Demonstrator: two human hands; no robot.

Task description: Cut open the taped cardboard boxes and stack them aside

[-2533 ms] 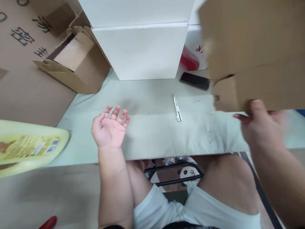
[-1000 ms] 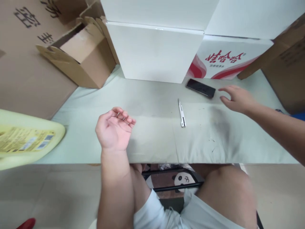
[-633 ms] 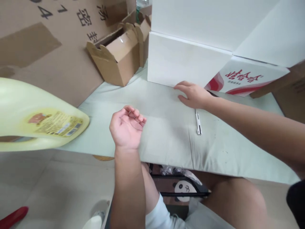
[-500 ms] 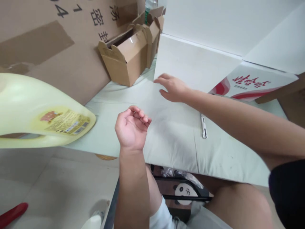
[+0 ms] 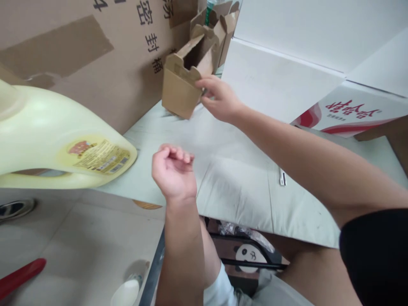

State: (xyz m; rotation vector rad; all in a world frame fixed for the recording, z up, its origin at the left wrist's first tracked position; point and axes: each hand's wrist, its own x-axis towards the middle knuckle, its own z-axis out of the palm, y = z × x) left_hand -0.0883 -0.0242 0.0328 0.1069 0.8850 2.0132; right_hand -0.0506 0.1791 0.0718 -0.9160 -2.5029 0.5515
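My right hand point(image 5: 220, 97) pinches the near corner of a small brown cardboard box point(image 5: 179, 94) between thumb and fingers. The box has an open top with cut flaps and stands turned on the pale green cloth point(image 5: 229, 178). Lower in the view, my left hand point(image 5: 176, 175) is held palm up over the cloth, its fingers loosely curled and nothing in it. A second cardboard box point(image 5: 227, 26) stands behind the first, with a green-marked clear bottle partly visible there.
A large yellow jug point(image 5: 63, 127) lies at the left before a big printed carton point(image 5: 127, 80). White boxes point(image 5: 264, 80) stand at right, beside a red-and-white printed box point(image 5: 344, 112). A white pen-like object point(image 5: 283, 177) lies partly under my right forearm.
My right hand has moved left from above the cloth and taken hold of the cardboard box, which has turned. The view has shifted slightly; my left hand stays curled.
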